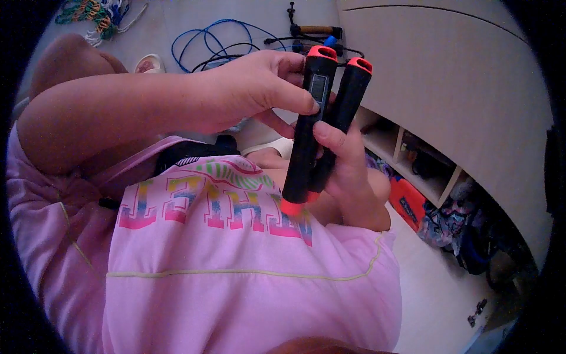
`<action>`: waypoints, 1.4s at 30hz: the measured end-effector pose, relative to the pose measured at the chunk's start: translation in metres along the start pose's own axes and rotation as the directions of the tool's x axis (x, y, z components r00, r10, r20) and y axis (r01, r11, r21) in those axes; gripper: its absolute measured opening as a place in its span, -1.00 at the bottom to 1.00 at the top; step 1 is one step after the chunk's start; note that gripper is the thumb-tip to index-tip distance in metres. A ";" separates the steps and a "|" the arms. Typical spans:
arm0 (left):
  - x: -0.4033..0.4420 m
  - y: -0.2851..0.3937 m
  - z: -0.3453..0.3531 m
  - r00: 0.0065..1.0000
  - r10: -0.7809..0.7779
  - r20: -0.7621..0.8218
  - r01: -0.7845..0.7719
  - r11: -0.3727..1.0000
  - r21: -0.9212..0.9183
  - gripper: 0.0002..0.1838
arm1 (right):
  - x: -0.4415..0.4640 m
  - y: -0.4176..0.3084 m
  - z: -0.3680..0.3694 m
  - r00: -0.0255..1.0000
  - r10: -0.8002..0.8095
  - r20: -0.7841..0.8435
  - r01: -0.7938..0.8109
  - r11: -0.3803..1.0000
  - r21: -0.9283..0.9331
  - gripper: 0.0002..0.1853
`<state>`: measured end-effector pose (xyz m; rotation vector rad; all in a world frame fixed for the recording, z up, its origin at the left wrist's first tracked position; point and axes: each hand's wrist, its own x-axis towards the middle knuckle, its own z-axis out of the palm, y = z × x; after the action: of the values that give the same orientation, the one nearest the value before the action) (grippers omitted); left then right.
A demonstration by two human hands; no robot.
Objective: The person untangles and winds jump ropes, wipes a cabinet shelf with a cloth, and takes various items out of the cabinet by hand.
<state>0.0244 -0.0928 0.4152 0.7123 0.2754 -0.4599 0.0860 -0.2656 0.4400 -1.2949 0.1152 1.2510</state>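
Two bare hands: one left hand point(259, 82), one right hand point(349, 162). Two black handles within the grasp: one front handle point(300, 159) with one small display point(319, 87), one rear handle point(349, 97) just beside it and slightly to the right. Four red-orange ends in all, two at the tops and two at the bottoms. Both handles tilted, tops leaning right, held up above the floor point(156, 32) in front of one pink shirt point(247, 304).

Fingers of the left hand bent and partly apart, with the front handle between thumb and other fingers; thumb tip pressed just below the display, other tips partly hidden behind. Fingers of the right hand closed around the rear handle from the right, thumb across to the front handle, pinching the pair together; far-side contact hidden, impossible to tell.

Near the floor's far edge: one blue cable point(227, 21) in loops, one tan grip point(318, 29). Toward the floor's far left corner: one bundle of cords point(103, 20). Along the floor's right edge: one pale cabinet point(448, 71), one red-orange item point(407, 197) near its open compartments point(424, 168).
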 end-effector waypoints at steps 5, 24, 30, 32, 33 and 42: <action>0.002 -0.001 -0.001 1.000 -0.016 -0.010 0.015 1.000 -0.009 -0.50 | 0.000 -0.004 0.013 1.000 -0.009 -0.017 0.009 1.000 0.016 -0.52; 0.001 -0.002 -0.002 1.000 -0.003 0.001 0.004 1.000 -0.017 -0.57 | 0.001 -0.003 0.005 0.998 0.044 0.048 -0.050 0.991 0.127 -0.59; 0.001 -0.003 -0.003 1.000 0.002 0.006 -0.002 1.000 -0.015 -0.47 | 0.003 -0.006 0.009 0.998 0.056 0.037 -0.062 0.982 0.181 -0.51; 0.001 -0.004 -0.004 1.000 0.007 0.004 -0.007 1.000 -0.004 -0.43 | 0.005 0.000 0.004 0.999 0.039 0.037 -0.044 0.987 0.152 -0.52; 0.002 -0.005 -0.004 1.000 0.013 0.004 -0.013 1.000 -0.001 -0.44 | 0.006 0.001 0.002 0.999 0.030 0.037 -0.035 0.990 0.138 -0.53; 0.003 -0.005 -0.009 0.998 0.052 0.046 -0.053 0.998 0.026 -0.46 | 0.006 0.000 0.008 0.999 -0.015 -0.037 0.016 0.999 0.049 -0.55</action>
<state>0.0232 -0.0907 0.4047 0.7327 0.2073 -0.4296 0.0842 -0.2551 0.4389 -1.2738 0.1613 1.2045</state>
